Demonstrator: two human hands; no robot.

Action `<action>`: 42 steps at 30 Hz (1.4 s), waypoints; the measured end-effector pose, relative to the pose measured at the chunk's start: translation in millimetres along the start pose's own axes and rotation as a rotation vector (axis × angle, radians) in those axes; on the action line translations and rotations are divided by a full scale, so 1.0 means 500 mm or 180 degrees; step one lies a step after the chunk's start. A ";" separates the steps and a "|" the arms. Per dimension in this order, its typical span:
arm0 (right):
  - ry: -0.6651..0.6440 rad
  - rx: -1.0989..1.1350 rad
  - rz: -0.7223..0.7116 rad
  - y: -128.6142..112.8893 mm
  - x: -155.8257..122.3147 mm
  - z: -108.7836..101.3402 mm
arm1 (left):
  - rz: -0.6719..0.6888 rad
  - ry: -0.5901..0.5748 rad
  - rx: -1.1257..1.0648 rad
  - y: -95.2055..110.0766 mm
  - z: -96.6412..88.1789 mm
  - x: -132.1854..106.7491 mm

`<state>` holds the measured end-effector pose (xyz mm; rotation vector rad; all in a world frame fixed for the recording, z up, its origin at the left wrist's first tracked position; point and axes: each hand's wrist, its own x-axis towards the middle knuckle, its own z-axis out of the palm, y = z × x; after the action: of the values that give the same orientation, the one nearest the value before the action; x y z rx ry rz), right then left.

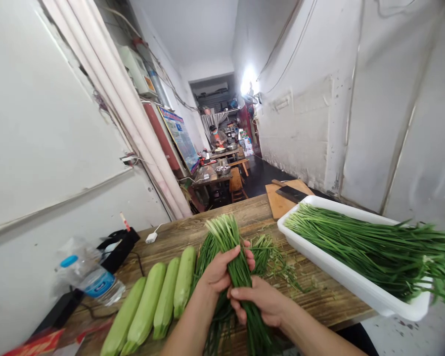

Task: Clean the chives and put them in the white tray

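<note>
Both hands grip one bunch of garlic chives [226, 232], its pale cut ends pointing away from me and its green leaves hanging toward me. My left hand [222, 269] wraps around the upper part, thumb across the front. Lower down, my right hand [257, 299] closes around the leaves. More chives lie on the wooden table [252, 212] under and left of the bunch, partly hidden by my hands. Chive trimmings [270, 257] are scattered to the right. A white plastic tub [341, 282] on the right is heaped with long chives [356, 242].
Several pale green zucchini [144, 306] lie side by side at left. Beyond them are a water bottle [96, 282], a black box [120, 247] and a white charger [152, 237]. A cleaver [291, 194] rests on a cutting board [278, 202]. A person [218, 138] works at a far table.
</note>
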<state>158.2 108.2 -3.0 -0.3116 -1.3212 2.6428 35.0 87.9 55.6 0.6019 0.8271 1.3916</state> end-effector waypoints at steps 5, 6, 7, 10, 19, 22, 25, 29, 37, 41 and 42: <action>-0.0961 -0.2028 -0.0006 0.027 -0.085 -0.071 | -0.0003 -0.0267 -0.0066 0.046 0.032 -0.042; -0.1014 -0.2482 0.0032 0.016 -0.100 -0.083 | -0.0131 -0.0317 0.0026 0.053 0.033 -0.055; -0.0876 -0.2746 0.0003 -0.001 -0.113 -0.091 | -0.0253 -0.0376 0.0131 0.057 0.034 -0.067; 0.0155 -0.2636 -0.0599 -0.073 -0.128 -0.094 | -0.0419 -0.0512 0.0435 0.054 0.035 -0.099; 0.1366 -0.1280 -0.1694 -0.146 -0.084 -0.034 | -0.0617 -0.0028 0.1432 -0.027 0.052 -0.118; 0.1521 -0.1227 -0.1737 -0.128 -0.094 -0.036 | -0.0504 0.0360 0.1536 -0.046 0.053 -0.118; 0.1658 -0.1066 -0.1698 -0.114 -0.107 -0.045 | -0.0257 0.0900 0.1437 -0.055 0.052 -0.116; 0.1782 -0.1109 -0.1707 -0.105 -0.116 -0.053 | -0.0229 0.1050 0.1485 -0.059 0.042 -0.117; 0.2500 -0.3848 -0.2133 -0.108 -0.117 -0.061 | -0.0320 0.0814 0.1649 -0.079 0.041 -0.125; 0.2257 -0.3659 -0.2336 -0.117 -0.114 -0.046 | -0.0182 0.0799 0.1925 -0.089 0.051 -0.118; 0.2123 -0.3405 -0.2253 -0.119 -0.113 -0.040 | -0.0166 0.0800 0.1975 -0.090 0.053 -0.117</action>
<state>221.3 145.1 39.2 -0.6147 -1.9268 0.9665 84.1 27.8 44.7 0.8770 1.4899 1.1676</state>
